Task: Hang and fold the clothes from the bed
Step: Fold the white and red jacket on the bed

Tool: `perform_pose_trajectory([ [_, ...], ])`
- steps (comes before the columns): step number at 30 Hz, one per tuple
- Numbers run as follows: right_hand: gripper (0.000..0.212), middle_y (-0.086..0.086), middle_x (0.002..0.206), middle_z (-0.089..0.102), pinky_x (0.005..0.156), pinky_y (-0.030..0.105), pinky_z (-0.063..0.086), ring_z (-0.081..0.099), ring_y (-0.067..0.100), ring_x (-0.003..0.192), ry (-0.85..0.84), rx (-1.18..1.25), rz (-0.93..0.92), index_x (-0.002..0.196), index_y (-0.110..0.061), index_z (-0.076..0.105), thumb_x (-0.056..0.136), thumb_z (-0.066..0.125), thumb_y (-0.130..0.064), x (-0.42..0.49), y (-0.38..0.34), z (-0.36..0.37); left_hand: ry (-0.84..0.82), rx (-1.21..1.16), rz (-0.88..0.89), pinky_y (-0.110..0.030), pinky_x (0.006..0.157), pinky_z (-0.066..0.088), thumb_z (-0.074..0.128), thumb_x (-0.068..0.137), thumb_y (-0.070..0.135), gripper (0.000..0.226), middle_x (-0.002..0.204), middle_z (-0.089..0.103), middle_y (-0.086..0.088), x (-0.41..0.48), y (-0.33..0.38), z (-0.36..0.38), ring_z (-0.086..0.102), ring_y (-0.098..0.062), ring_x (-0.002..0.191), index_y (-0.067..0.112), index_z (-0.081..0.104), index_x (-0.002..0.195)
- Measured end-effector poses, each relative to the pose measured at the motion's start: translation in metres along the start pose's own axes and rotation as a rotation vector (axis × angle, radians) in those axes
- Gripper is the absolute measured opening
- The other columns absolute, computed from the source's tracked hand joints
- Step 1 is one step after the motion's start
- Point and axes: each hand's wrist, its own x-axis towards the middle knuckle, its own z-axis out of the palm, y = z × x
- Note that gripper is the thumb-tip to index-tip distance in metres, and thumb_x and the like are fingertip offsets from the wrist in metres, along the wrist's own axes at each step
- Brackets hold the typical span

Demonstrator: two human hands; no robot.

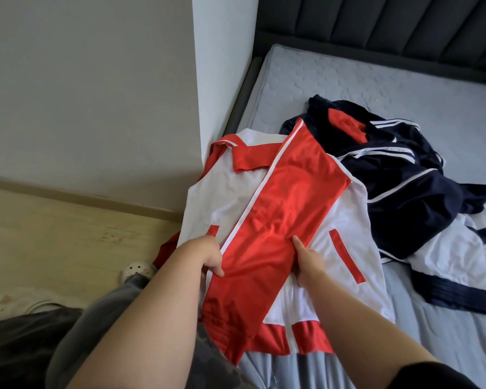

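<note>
Gripping the red trousers [278, 209] by both long edges, hands apart and equally near: left hand [209, 258] curled on the white-striped edge, right hand [309, 261] holding the plain edge, thumb on top. Lying atop the white jacket [357, 228], long axis running away and slightly rightward, past its collar. Probably calls for a lengthwise fold; beyond the jacket, a navy heap [404, 186].
</note>
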Motion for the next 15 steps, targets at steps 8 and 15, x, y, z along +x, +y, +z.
perform_pose_trajectory([
  [8, 0.039, 0.006, 0.088, 0.069, 0.067, 0.033, 0.056, 0.067, 0.022, 0.08, 0.002, 0.008, -0.049, 0.085, -0.009, 0.061, 0.074, 0.078, -0.043, -0.001, -0.001, -0.001, 0.155, -0.079, 0.041, -0.025, 0.062, 0.043, 0.069, 0.077, 0.054, 0.051, 0.087, 0.06, -0.003, -0.006, -0.004, -0.009, 0.06, -0.024, 0.083, 0.008, 0.059, 0.097],
  [15, 0.051, 0.008, 0.089, 0.069, 0.084, 0.045, 0.056, 0.068, 0.027, 0.087, -0.026, -0.046, -0.055, 0.086, -0.005, 0.063, 0.07, 0.078, -0.052, -0.001, -0.001, -0.004, -0.218, -0.615, 0.172, -0.046, 0.103, 0.043, 0.073, 0.082, 0.018, 0.046, 0.121, 0.064, -0.011, -0.019, 0.007, -0.003, 0.063, -0.026, 0.108, 0.005, 0.058, 0.124],
])
